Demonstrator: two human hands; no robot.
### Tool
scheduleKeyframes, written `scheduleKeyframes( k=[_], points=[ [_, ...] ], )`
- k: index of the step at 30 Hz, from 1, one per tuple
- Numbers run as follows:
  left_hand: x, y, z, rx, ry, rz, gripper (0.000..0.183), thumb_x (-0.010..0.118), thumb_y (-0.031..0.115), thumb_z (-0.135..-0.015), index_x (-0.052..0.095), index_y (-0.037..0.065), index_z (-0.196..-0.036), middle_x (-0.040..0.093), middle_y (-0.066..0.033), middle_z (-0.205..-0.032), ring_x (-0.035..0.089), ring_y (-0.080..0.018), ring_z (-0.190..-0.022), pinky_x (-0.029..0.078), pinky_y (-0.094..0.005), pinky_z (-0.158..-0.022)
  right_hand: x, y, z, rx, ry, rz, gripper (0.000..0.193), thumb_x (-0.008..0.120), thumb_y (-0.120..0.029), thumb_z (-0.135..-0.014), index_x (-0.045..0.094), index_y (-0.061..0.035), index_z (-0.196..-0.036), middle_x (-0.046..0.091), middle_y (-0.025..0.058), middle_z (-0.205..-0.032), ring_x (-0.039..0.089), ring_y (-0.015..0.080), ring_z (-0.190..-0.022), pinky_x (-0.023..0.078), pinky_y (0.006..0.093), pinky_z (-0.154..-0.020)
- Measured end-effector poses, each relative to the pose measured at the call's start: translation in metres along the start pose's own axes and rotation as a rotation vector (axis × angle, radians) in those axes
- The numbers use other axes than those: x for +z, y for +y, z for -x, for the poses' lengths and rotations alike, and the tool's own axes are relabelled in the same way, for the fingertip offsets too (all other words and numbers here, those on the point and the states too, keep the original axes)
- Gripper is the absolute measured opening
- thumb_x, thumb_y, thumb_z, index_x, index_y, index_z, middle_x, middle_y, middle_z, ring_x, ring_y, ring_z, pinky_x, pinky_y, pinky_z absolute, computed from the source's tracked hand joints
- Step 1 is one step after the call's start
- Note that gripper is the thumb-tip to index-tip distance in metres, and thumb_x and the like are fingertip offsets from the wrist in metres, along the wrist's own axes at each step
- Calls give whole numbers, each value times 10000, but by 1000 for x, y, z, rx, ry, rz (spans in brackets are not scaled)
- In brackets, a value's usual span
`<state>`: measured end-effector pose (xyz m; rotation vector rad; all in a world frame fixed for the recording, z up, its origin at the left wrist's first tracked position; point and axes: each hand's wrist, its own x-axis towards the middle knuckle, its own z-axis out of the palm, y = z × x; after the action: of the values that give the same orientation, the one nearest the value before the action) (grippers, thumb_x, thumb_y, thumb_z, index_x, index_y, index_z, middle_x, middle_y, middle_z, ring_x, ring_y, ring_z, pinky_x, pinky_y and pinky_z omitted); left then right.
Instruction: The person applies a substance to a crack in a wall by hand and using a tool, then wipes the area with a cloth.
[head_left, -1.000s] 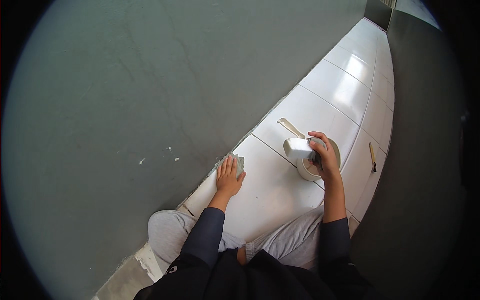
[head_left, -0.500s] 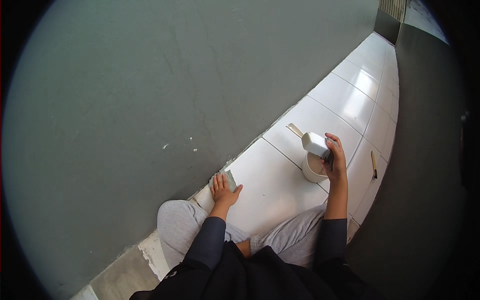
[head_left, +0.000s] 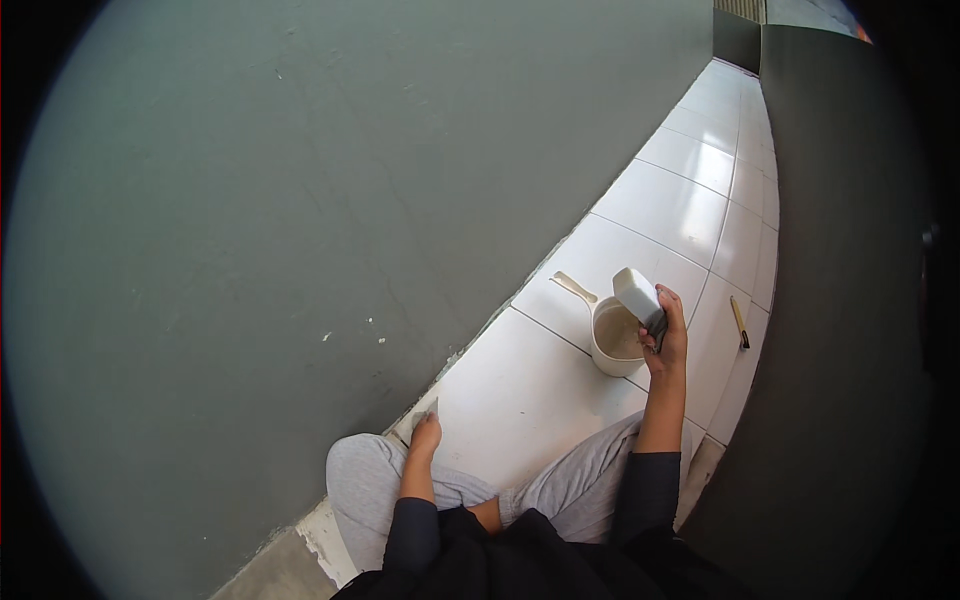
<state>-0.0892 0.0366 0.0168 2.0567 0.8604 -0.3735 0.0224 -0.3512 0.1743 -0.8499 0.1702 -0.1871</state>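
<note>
My right hand (head_left: 668,335) is closed around a white, rounded, block-like thing (head_left: 637,295) with a dark part near my fingers. It is tilted just above the rim of a white dipper (head_left: 604,350), which stands upright on the tiles. The dipper's handle points to the far left, and something pale and greyish lies inside. My left hand (head_left: 427,435) is low beside the wall's foot, fingers closed on a thin grey-green sheet (head_left: 430,408). Only a corner of that sheet shows; its material I cannot make out.
White glossy tiles (head_left: 520,385) form a narrow strip between a tall grey-green wall (head_left: 250,250) and a dark wall (head_left: 850,300). A slim yellow-handled tool (head_left: 740,322) lies on the right tiles. My crossed legs in grey trousers (head_left: 360,480) take up the near end.
My left hand has gone from lying flat on the grey-green sheet to closing on it, drawn slightly nearer. The right hand still holds the white block-like thing over the dipper.
</note>
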Motion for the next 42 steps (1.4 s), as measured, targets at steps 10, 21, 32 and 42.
scheduleKeyframes(
  k=[10,21,32,42],
  points=[
    [-22,109,66,326,-771,1378,582,335,464,-941,370,24,-1322,424,-128,-1341,409,-272,-1242,324,-436,-1035,-22,-12,-11,-42,103,-95,341,583,-265,-819,475,-76,-1082,520,54,-848,472,101,-436,316,156,-296],
    [96,247,69,493,-678,736,411,520,59,-880,408,-24,-1267,509,-132,-1222,500,-233,-1123,403,-345,-942,-39,-24,-22,-98,175,-66,321,605,-241,-809,473,-71,-1047,508,46,-818,469,98,-476,324,162,-331],
    [197,294,33,975,-538,-631,521,430,-53,-703,497,-13,-1219,555,-234,-1149,513,-348,-1104,411,-367,-926,-52,-21,-30,-110,269,6,295,578,-234,-828,478,-68,-1049,526,50,-805,483,92,-448,324,159,-310],
    [191,311,40,1111,-388,-301,360,439,-49,-727,513,-26,-1079,555,-270,-1007,521,-404,-985,426,-440,-836,-55,-26,-31,-26,271,54,320,657,-248,-782,525,-93,-1030,543,36,-854,536,91,-661,423,191,-440]
  ],
)
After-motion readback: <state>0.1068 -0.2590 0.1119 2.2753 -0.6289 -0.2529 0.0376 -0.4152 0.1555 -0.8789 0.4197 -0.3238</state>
